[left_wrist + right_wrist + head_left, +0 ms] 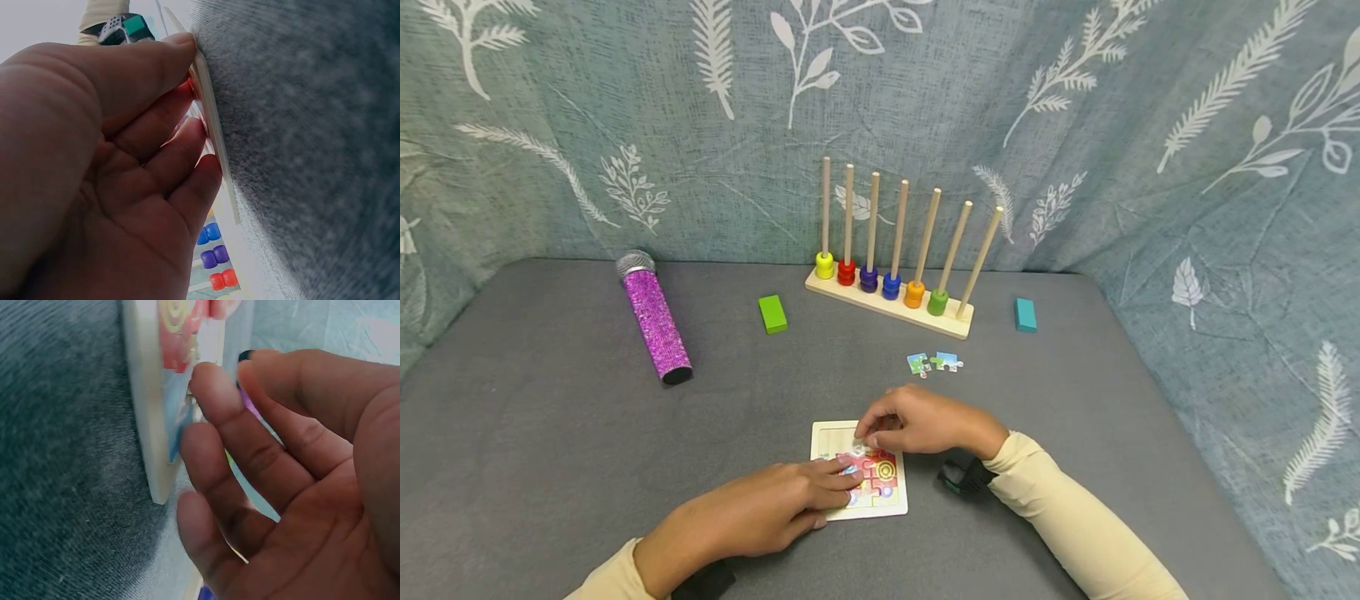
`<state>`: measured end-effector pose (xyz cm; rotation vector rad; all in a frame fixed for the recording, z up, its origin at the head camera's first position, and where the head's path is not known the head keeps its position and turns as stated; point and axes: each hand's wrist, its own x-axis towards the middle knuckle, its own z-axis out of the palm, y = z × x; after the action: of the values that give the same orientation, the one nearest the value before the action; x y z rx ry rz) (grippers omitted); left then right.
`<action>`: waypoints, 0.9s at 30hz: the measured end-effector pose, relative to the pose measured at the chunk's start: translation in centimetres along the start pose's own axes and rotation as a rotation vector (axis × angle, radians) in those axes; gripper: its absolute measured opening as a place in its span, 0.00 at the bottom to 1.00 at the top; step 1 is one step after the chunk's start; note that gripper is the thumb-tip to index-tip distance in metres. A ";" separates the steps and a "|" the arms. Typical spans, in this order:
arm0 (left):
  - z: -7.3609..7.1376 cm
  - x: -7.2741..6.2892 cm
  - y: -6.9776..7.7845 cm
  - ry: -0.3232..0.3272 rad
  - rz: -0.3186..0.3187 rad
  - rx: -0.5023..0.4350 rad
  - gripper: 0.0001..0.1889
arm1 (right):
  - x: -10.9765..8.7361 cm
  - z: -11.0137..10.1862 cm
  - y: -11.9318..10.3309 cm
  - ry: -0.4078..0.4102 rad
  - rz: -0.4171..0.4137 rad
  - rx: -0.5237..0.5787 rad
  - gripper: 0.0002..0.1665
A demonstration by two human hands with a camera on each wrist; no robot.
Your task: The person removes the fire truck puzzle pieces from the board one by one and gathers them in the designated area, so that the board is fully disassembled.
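Note:
A wooden tray puzzle (902,500) with a pale rim and a partly filled red picture lies on the grey table. My left hand (775,507) rests on its left side, fingers laid fairly straight over the pieces, thumb at the rim; the left wrist view shows that thumb (178,53) touching the edge. Over the upper right of the tray, my right hand (921,421) bends thumb and index finger together at a small whitish puzzle piece (859,449), mostly covered by the fingertips. Two loose puzzle pieces (919,364) lie beyond the right hand.
A wooden peg stand (891,305) with coloured rings stands at the back. To its left are a green block (772,314) and a glittery purple microphone (657,321); a teal block (1026,316) is on the right. A patterned curtain (737,167) hangs behind the table.

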<state>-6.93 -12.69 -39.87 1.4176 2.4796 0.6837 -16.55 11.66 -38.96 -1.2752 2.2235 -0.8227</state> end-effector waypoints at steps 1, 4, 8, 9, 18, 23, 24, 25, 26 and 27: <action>0.0 0.0 0.0 0.002 0.002 0.002 0.20 | 0.0 0.0 0.0 0.005 -0.001 -0.021 0.10; 0.0 -0.1 -0.1 0.012 0.013 0.014 0.19 | 0.1 0.0 -0.2 0.018 0.002 -0.070 0.10; 0.0 -0.1 -0.1 0.014 0.024 0.017 0.19 | 0.1 0.0 -0.2 0.021 -0.008 -0.063 0.10; 0.0 0.0 -0.1 0.015 0.028 0.018 0.18 | 0.1 0.0 -0.2 0.023 -0.014 -0.054 0.10; -0.1 0.0 -0.1 0.010 0.029 -0.001 0.19 | 0.3 -0.3 -0.3 0.108 0.040 -0.014 0.11; -0.2 0.0 -0.1 0.008 0.028 -0.008 0.19 | 0.3 -0.3 -0.2 0.088 0.047 -0.006 0.10; -0.2 0.0 -0.1 0.009 0.028 -0.004 0.19 | 0.3 -0.4 -0.2 0.086 0.045 -0.006 0.10; -0.1 0.0 -0.1 0.011 0.028 -0.001 0.19 | 0.3 -0.4 -0.2 0.085 0.043 -0.004 0.09; -0.1 0.0 -0.1 0.012 0.028 0.001 0.19 | 0.3 -0.4 -0.2 0.084 0.042 -0.004 0.09; -0.1 0.0 -0.1 0.011 0.026 0.001 0.19 | 0.2 -0.4 -0.2 0.084 0.041 0.004 0.09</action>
<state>-7.05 -12.72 -39.80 1.4532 2.4736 0.6973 -16.77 11.50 -38.57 -1.2092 2.3046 -0.8804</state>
